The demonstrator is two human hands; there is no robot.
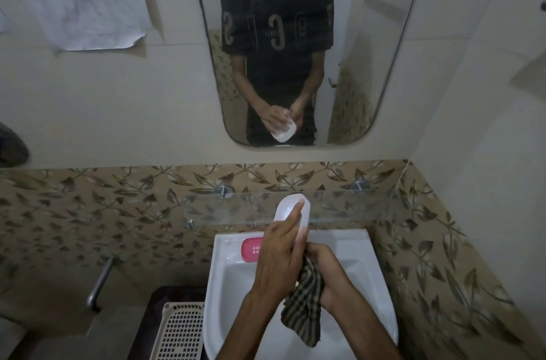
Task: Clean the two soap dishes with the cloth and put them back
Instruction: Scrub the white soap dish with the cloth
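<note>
My left hand [279,259] grips a white soap dish [288,209], held tilted up over the back of the white sink [381,294]. My right hand [328,274] is closed on a dark striped cloth [304,303], pressed against the dish's lower end; the cloth's tail hangs down into the basin. A pink soap dish [251,249] lies on the sink's back left ledge, partly hidden behind my left hand.
A glass shelf [354,206] runs along the wall just above the sink. A mirror [295,35] hangs higher up and reflects the person. A white perforated basket [180,330] stands left of the sink, and a metal pipe [100,283] juts out further left.
</note>
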